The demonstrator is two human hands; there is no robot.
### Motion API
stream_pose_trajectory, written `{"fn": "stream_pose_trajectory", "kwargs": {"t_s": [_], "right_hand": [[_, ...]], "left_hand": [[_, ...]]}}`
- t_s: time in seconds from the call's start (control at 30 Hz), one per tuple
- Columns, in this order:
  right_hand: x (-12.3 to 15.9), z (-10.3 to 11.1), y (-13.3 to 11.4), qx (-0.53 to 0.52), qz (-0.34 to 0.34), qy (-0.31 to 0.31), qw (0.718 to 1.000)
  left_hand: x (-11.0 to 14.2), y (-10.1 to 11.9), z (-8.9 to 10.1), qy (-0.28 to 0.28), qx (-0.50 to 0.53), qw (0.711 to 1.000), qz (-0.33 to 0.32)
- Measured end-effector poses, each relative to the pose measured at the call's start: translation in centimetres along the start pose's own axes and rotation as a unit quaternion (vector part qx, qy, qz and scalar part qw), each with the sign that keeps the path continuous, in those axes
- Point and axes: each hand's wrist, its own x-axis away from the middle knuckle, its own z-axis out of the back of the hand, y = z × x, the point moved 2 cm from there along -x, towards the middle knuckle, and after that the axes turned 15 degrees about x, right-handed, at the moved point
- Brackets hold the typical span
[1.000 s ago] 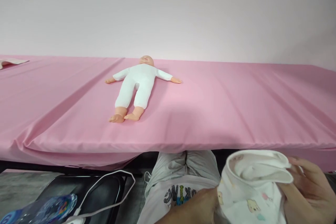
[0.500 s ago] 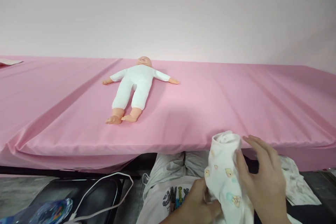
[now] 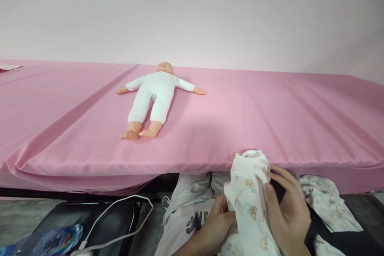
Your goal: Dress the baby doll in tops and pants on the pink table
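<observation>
A white baby garment [image 3: 250,202] printed with small bears hangs at the table's front edge, its rolled upper opening facing up. My left hand [image 3: 217,224] is closed on its left side, low down. At the upper right edge, my right hand [image 3: 288,208] pinches the cloth between thumb and fingertips, the other fingers loosely bent. A baby doll [image 3: 157,92] in a white suit lies on its back beyond my hands, arms spread and feet toward me.
Pink cloth [image 3: 222,112] covers the table, with a white panel [image 3: 192,16] behind. More printed cloth [image 3: 330,200] lies at the lower right. A black chair [image 3: 120,216] at the lower left bears a plastic bottle [image 3: 48,242] and a white cable [image 3: 150,208].
Both hands and the garment have moved slightly left. My right fingers, earlier apart near the opening, have come in onto the cloth's edge. The doll stays put.
</observation>
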Motion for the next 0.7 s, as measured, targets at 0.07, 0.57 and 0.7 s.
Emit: {"fn": "stream_pose_trajectory", "kwargs": {"t_s": [0.07,0.57,0.7], "right_hand": [[0.7,0.1,1.5,-0.068,-0.131,0.064,0.987],[3.4,0.7,0.3,-0.109,-0.354,0.009,0.929],[2.5,1.7,-0.8,-0.031,-0.230,0.111,0.966]], "left_hand": [[0.0,0.0,0.2,0.026,-0.005,1.000,0.001],[0.4,0.6,0.2,-0.098,-0.049,0.992,-0.069],[1.1,0.6,0.3,-0.237,-0.035,0.971,-0.026]]}}
